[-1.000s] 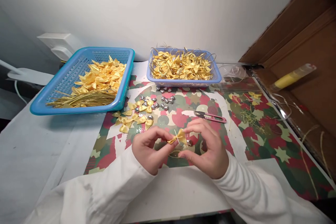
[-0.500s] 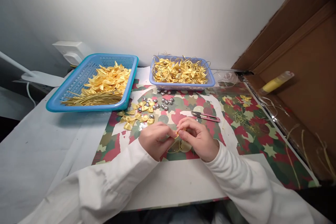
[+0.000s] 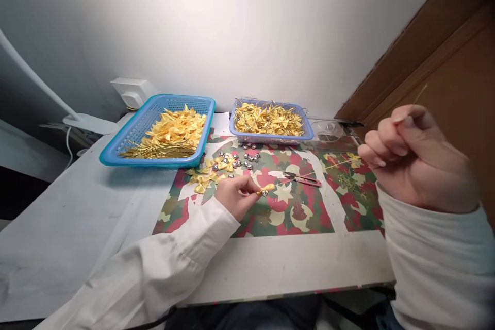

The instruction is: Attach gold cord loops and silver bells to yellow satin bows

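My left hand [image 3: 238, 196] pinches a small yellow satin bow [image 3: 267, 187] above the patterned sheet. A silver jingle bell [image 3: 265, 193] sits at the middle of this bow. From the bow a thin yellowish thread [image 3: 324, 168] stretches up to the right. My right hand [image 3: 419, 157] is raised at the right, its fingers closed on that thread, whose end sticks up past the thumb. Whether a needle is on it, I cannot tell. Pink-handled thread snips [image 3: 303, 179] lie on the sheet behind the thread. Loose bows [image 3: 201, 181] and silver bells [image 3: 247, 163] lie beyond my left hand.
A blue basket [image 3: 112, 157] at the left holds bows and a bundle of gold cords [image 3: 158, 150]. A smaller basket [image 3: 270, 139] at the back holds bows with cord loops. Thread scraps [image 3: 351, 183] lie right. A cardboard wall [image 3: 433, 62] bounds that side.
My hands were together over the sheet; my right hand has moved far up and right, drawing the thread out straight. The bow and bell in my left hand now show. The view has shifted slightly.
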The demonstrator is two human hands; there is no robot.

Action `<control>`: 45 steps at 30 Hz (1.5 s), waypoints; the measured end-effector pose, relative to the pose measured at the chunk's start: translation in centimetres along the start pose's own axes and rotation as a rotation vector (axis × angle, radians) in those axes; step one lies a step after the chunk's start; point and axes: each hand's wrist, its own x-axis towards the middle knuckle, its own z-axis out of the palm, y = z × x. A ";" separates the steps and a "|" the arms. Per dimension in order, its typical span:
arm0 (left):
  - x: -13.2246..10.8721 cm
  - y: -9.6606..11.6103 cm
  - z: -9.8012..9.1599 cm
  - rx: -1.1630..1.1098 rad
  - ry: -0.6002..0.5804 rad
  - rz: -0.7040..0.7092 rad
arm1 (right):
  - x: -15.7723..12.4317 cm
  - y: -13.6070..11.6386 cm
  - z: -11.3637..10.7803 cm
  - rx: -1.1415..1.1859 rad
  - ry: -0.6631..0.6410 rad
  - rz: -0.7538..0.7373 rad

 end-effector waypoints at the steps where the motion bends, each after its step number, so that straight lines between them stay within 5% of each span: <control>1: 0.0 0.0 0.1 -0.059 -0.038 -0.037 | 0.2 0.0 0.0 -0.011 -0.006 -0.009; 7: 0.0 -1.3 0.4 -0.404 -0.243 -0.265 | -0.4 4.4 1.1 -0.106 0.060 -0.062; 11: -0.1 -1.9 0.4 -0.513 -0.267 -0.339 | -3.9 9.4 3.0 -0.462 -0.112 0.007; 15: -0.3 -1.9 0.4 -0.571 -0.278 -0.370 | -6.2 12.3 4.8 -0.674 -0.246 -0.166; 24: -0.3 -0.7 0.2 -0.645 -0.285 -0.475 | -5.4 13.1 4.2 -0.647 -0.278 -0.292; 33: -0.5 -0.3 0.5 -0.751 -0.341 -0.476 | -5.6 14.2 4.1 -0.500 -0.314 -0.174; 38: -0.7 -0.9 0.8 -0.800 -0.405 -0.413 | -5.7 14.4 4.0 -0.348 -0.305 0.052; 45: -0.6 -1.3 1.2 -0.817 -0.334 -0.449 | -5.8 14.5 4.3 -0.321 -0.138 0.130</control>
